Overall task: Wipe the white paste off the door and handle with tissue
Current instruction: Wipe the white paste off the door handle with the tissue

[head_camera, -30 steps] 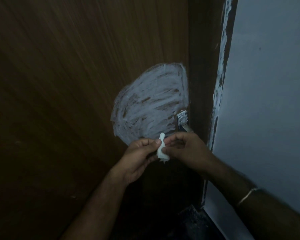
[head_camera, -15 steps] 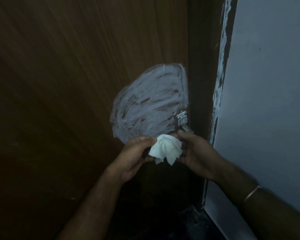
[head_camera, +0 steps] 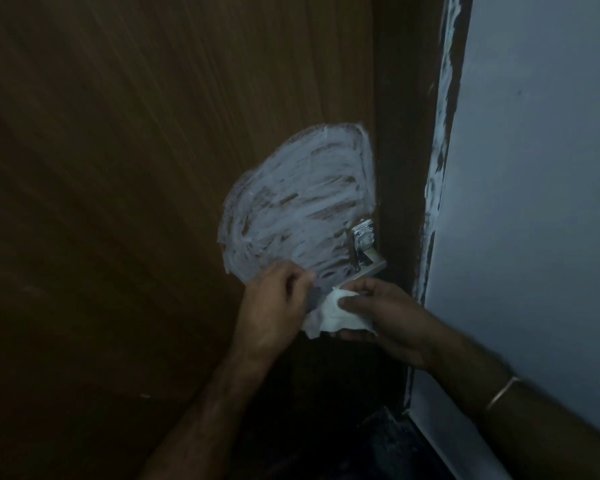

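Holding a crumpled white tissue (head_camera: 336,315) between them, both hands sit low against the brown wooden door (head_camera: 136,168), just under the smeared patch.

Left hand (head_camera: 274,313): back of hand toward camera, fingers curled, pinching the tissue's left edge. A greyish fold of tissue hangs below the knuckles. The fingertips are blurred; contact with the door itself cannot be told.

Right hand (head_camera: 392,320): fingers closed over the tissue's right side, thumb pressed on top of the wad. A thin metal bangle (head_camera: 501,393) circles the right wrist.

Tissue: bunched, partly spread, bright white in the middle, dimmer at the left corner. It lies between the two hands, just below the lower rim of the paste and just below-left of the handle.

White paste (head_camera: 291,206): a large rounded patch on the door, brushed in slanting streaks with brown wood showing through in strips. Its right edge runs straight along the door's edge; its lower edge meets the left hand's knuckles.

Handle (head_camera: 364,247): silver metal, screwed plate at the door's right edge, lever pointing down-left toward the right hand's fingers. Paste is smeared around the plate; whether the lever carries any is unclear in the dim light.

Right of the door: dark frame (head_camera: 402,133), then a ragged pale painted strip, then a plain grey-white wall (head_camera: 541,168). Floor below is dark and indistinct.
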Tool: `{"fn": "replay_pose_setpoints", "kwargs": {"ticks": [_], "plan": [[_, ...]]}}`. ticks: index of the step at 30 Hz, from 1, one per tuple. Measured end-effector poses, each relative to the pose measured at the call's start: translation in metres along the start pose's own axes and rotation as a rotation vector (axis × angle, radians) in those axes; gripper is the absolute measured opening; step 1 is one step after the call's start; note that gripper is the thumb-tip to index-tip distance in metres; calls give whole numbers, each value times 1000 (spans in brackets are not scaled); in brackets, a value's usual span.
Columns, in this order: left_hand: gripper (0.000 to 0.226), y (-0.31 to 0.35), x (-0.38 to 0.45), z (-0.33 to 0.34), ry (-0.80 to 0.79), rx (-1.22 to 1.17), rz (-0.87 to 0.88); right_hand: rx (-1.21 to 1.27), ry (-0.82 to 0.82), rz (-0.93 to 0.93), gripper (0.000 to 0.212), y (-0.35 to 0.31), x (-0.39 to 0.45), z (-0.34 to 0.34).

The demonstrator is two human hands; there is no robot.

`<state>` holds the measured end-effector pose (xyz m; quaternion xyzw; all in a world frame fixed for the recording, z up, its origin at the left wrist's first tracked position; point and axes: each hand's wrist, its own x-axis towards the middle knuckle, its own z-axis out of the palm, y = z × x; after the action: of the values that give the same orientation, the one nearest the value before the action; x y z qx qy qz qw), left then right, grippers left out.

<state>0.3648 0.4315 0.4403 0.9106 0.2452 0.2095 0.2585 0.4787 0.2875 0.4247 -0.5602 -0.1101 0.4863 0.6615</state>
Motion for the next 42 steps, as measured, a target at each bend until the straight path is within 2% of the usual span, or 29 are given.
{"fn": "replay_pose_setpoints", "kwargs": {"ticks": [3, 5, 9, 11, 14, 16, 17, 19, 21, 24, 27, 30, 32, 34, 39, 42], "plan": [[12, 2, -10, 16, -222, -291, -113, 6, 36, -34, 19, 9, 3, 3], [17, 0, -11, 24, -296, -479, -191, 55, 39, -23, 17, 12, 5, 5], [33, -9, -9, 31, -290, -796, -406, 101, -8, -60, 28, 16, 2, 1], [29, -13, -8, 34, -293, -877, -463, -122, 89, -166, 33, 18, 0, -1], [21, -15, -7, 40, -281, -896, -513, -456, 303, -372, 24, 24, -3, -6], [18, -17, -9, 45, -278, -916, -551, -405, 289, -328, 26, 32, -2, -10], [15, -17, -10, 48, -288, -926, -561, -266, 231, -247, 30, 37, -1, -13], [13, -17, -14, 56, -307, -897, -581, 99, 41, -73, 32, 52, 0, -15], [12, -14, -16, 64, -306, -795, -586, 266, -49, -1, 28, 66, 2, -16], [14, -5, -13, 73, -237, -565, -532, 380, 125, 47, 16, 71, 11, -24], [14, 7, -3, 72, -116, -470, -489, 476, 361, 70, 20, 64, 30, -39], [20, 15, 10, 69, -86, -403, -434, 383, 638, -54, 20, 50, 59, -39], [17, 18, 19, 69, -115, -348, -416, 388, 734, -156, 21, 38, 77, -25], [6, 16, 24, 69, -140, -295, -390, 485, 707, -232, 24, 35, 88, -10], [17, 3, 29, 64, -133, -207, -285, 565, 470, -333, 34, 61, 90, 2], [15, 3, 32, 66, -108, -160, -256, 488, 581, -358, 33, 60, 100, 0]]}}
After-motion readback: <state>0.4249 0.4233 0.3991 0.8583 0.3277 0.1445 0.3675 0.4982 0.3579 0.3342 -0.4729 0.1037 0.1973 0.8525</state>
